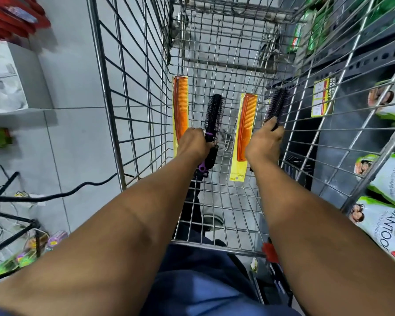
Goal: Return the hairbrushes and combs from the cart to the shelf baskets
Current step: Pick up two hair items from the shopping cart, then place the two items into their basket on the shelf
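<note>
Head view: both arms reach into wire metal cart [132, 92].
Left hand [195, 142]: fingers closed around black round hairbrush with purple handle [211, 128].
Right hand [263, 142]: fingers closed on dark purple-bristled round hairbrush [277, 106].
Cart floor: two orange combs on yellow cards [245, 133].

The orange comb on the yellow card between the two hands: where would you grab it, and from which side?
Probably the orange comb at the card's near end, from above, reaching down into the cart. It lies flat and lengthwise, that end pointing toward the person, between the left hand and right hand.

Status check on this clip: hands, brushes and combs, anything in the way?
Left hand grips a round brush. Right hand grips another round brush. Two orange combs lie in the cart. Nothing blocking.
</note>
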A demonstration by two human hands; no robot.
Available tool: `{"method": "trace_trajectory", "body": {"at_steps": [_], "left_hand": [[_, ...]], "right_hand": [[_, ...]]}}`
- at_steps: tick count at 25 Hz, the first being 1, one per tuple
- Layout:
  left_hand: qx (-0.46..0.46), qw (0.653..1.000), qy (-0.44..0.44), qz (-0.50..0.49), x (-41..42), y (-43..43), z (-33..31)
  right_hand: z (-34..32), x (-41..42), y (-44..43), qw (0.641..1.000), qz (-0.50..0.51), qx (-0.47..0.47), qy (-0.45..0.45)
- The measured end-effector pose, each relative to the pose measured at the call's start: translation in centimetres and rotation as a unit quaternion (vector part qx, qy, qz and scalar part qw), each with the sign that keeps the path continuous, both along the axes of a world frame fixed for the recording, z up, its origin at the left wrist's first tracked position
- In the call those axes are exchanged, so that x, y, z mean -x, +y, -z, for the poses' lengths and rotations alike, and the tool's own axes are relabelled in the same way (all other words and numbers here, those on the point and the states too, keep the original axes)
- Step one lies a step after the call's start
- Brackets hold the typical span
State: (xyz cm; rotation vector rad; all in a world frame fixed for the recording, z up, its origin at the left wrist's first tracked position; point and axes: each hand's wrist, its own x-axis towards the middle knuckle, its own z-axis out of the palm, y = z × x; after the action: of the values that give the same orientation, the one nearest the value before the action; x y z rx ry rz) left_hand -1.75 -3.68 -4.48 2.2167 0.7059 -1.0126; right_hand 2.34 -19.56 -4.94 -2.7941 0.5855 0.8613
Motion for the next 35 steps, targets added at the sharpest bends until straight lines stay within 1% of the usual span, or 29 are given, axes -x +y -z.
{"method": "trace_trajectory", "body": {"at_steps": [3,5,8,11,13,15,18,21,23,25,27,29,33,35], "left_hand": [[0.004,1.0,-0.011,-0.002,-0.3,-0.2,0.2],[0.011,1.0,0.0,-0.025,-0.6,-0.1,0.2],[0.029,0.997,0.007,-0.075,-0.5,-0.4,0.3],[0.041,0.993,-0.002,-0.107,-0.2,-0.9,0.6],[0.076,0.986,-0.011,-0.148,0.1,-0.8,0.8],[0.133,0.966,-0.009,-0.224,0.3,-0.5,0.6],[0.211,0.919,-0.02,-0.332,-0.2,-0.2,-0.7],[0.262,0.888,-0.066,-0.373,-1.3,0.2,-3.1],[0.28,0.878,-0.097,-0.376,-1.9,0.4,-5.0],[0.292,0.869,-0.125,-0.38,-2.2,0.6,-6.9],[0.304,0.864,-0.148,-0.373,-2.1,0.7,-9.2],[0.313,0.861,-0.166,-0.365,-1.9,0.9,-11.6],[0.352,0.853,-0.189,-0.335,-0.2,1.4,-17.1],[0.371,0.846,-0.205,-0.325,0.3,1.3,-19.8]], "right_hand": [[0.6,-0.4,-0.2,1.0,0.016,0.016,-0.018],[0.7,-0.7,-0.2,0.999,0.017,0.032,-0.021],[0.9,-1.3,-0.2,0.998,0.012,0.054,0.004],[0.8,-1.5,-0.3,0.998,0.03,0.054,0.001],[0.5,-1.5,-0.3,0.998,0.039,0.048,-0.003],[-0.1,-1.5,-0.3,0.998,0.054,0.039,-0.012],[-1.5,-1.6,-0.5,0.996,0.082,-0.029,-0.027],[-3.5,-1.5,-1.1,0.981,0.115,-0.156,-0.01],[-5.5,-1.5,-1.6,0.96,0.154,-0.233,-0.014],[-7.4,-1.2,-1.8,0.94,0.187,-0.282,-0.034],[-9.7,-0.4,-1.9,0.907,0.235,-0.347,-0.046],[-11.8,0.3,-1.8,0.878,0.272,-0.391,-0.056],[-16.5,2.2,-1.7,0.836,0.287,-0.458,-0.094],[-18.8,2.9,-1.8,0.823,0.278,-0.484,-0.102]]}}
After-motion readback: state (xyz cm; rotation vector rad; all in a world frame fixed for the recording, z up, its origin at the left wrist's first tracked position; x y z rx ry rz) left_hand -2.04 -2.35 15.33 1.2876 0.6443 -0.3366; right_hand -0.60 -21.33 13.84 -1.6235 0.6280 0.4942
